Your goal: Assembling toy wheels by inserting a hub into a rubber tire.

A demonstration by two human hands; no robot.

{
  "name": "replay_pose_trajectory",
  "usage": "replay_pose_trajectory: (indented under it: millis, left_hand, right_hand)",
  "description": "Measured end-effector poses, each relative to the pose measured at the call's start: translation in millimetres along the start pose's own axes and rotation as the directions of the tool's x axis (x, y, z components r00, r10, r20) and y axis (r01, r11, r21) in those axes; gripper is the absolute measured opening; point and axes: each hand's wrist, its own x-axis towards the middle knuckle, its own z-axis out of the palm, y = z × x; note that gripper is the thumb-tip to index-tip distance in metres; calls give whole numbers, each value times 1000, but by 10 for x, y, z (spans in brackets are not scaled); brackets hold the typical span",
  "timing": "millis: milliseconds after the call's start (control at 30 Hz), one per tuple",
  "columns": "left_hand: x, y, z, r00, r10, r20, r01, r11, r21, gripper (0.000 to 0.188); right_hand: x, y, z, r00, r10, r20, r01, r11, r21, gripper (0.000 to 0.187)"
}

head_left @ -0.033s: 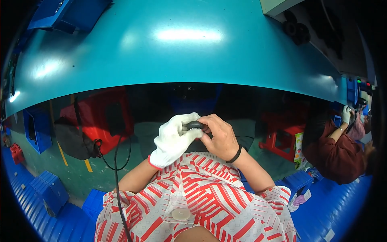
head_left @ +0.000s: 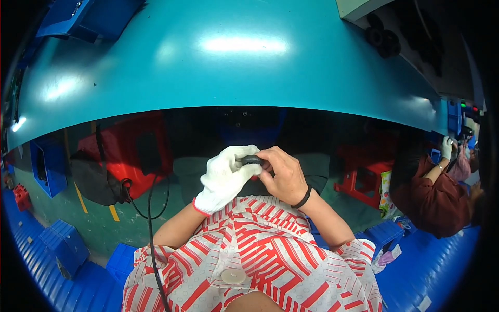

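Note:
Close in front of my chest, a small dark rounded part [head_left: 251,159] is held between both hands. My left hand [head_left: 224,174], in a white knitted glove with a red cuff edge, closes on its left side, with a gloved thumb under its near edge. The bare fingers and thumb of my right hand [head_left: 284,175] pinch its right end, and a black band circles that wrist. Fingers cover much of the part, so its exact kind cannot be made out.
A teal table [head_left: 239,73] stretches ahead. Red stools [head_left: 122,148] flank me, with a dark bag [head_left: 93,179] by the left one. Blue bins [head_left: 65,244] stand at the left. A black cable [head_left: 150,234] runs down my left side. Another person [head_left: 442,200] works at the right.
The dark part has turned slightly between my fingers. The pale, tooth-like bits along its near edge hardly show now. Both hands keep their hold in nearly the same place.

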Motion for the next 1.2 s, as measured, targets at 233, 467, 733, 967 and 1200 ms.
replay_pose_trajectory:
  millis: [233,467,733,967,1200]
  left_hand:
    - [8,-181,-2,996,-75,52,76,997,-18,37]
    - [-1,-202,6,992,123,25,-125,982,141,33]
    - [122,-206,36,986,-91,142,134,935,-327,45]
    - [147,-190,-14,990,-75,121,131,815,-564,38]
    - [134,-62,-35,985,-47,166,113,901,-418,40]
  right_hand:
    - [-105,23,57,969,227,99,-239,963,128,34]
    - [-137,21,98,994,106,6,-107,993,45,30]
    - [14,68,12,976,-68,-205,43,991,-127,29]
    - [52,84,-64,980,-142,-140,141,990,-19,33]
    - [95,140,-77,982,180,-57,-156,944,290,23]
